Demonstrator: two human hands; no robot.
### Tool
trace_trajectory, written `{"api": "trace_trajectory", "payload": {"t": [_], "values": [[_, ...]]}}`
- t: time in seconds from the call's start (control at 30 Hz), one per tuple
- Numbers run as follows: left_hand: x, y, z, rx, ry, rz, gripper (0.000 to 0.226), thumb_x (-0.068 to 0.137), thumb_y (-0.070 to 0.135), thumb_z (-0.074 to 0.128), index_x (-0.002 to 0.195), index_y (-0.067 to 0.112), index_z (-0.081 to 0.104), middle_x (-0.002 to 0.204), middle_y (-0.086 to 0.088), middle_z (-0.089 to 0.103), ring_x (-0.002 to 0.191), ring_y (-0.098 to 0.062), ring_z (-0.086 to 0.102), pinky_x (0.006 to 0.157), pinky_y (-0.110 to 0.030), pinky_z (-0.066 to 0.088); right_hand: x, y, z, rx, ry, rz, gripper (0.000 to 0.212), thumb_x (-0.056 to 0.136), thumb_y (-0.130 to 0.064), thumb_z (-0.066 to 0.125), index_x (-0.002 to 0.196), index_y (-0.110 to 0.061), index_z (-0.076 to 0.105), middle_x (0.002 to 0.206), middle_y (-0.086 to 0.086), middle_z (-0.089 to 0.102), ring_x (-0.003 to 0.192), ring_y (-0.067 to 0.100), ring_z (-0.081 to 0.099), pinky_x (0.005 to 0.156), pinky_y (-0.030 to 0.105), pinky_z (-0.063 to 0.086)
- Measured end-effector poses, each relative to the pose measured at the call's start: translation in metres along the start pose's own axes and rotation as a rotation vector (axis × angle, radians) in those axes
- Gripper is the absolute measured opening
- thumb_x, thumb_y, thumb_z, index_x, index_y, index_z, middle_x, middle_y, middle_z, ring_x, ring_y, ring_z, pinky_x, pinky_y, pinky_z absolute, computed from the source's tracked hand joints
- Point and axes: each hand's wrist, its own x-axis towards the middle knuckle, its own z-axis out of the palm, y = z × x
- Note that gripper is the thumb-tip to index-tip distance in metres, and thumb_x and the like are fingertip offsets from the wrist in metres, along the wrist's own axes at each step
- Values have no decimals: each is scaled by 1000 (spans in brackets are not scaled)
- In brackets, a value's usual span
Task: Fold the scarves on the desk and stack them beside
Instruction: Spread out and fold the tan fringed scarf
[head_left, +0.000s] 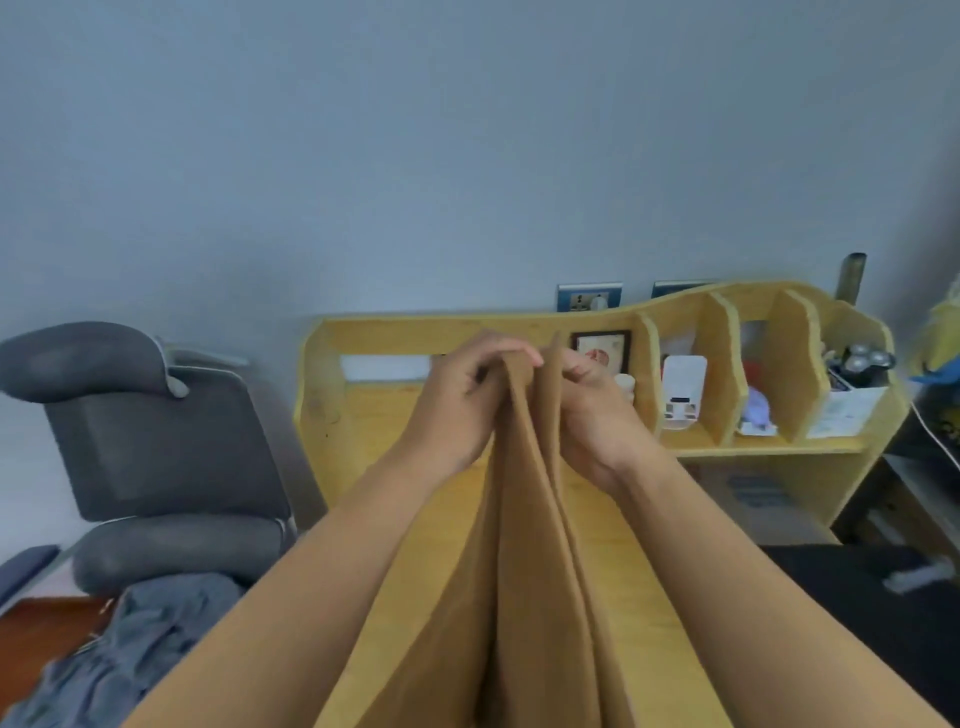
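Item: tan scarf (524, 545), top edge pinched by our left hand (460, 400) and right hand (592, 410); we judged matching corners essential.

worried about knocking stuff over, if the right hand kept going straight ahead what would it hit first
Probably the small white bottle just beyond the right hand, which grips the tan scarf; the framed picture stands behind it. Depth is unclear.

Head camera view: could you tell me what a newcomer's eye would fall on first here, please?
First the tan scarf, held up in the middle of the view, its top edges pinched by the left hand and right hand close together, folds hanging toward the camera. Behind it stands the yellow wooden desk with cluttered shelf compartments at right; a grey chair sits at left.
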Motion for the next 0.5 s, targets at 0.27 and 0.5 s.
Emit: {"api": "trace_trajectory", "payload": {"t": [0.27,0.5], "values": [[-5,8,10,-177,33,-94,39,84,-4,77,105,20,54,74,5,66,71,-10,64,73,-24,52,-17,0,2,73,100,23,35,90,-1,65,119,18,57,101,25,66,85,29,66,77,35,58],[-10,12,12,-614,15,-319,12,74,8,74,86,11,71,78,-2,70,77,-15,67,77,-29,55,-23,-9,-2,136,103,49,34,85,-9,71,112,9,61,82,16,68,70,26,65,66,35,58]]}}
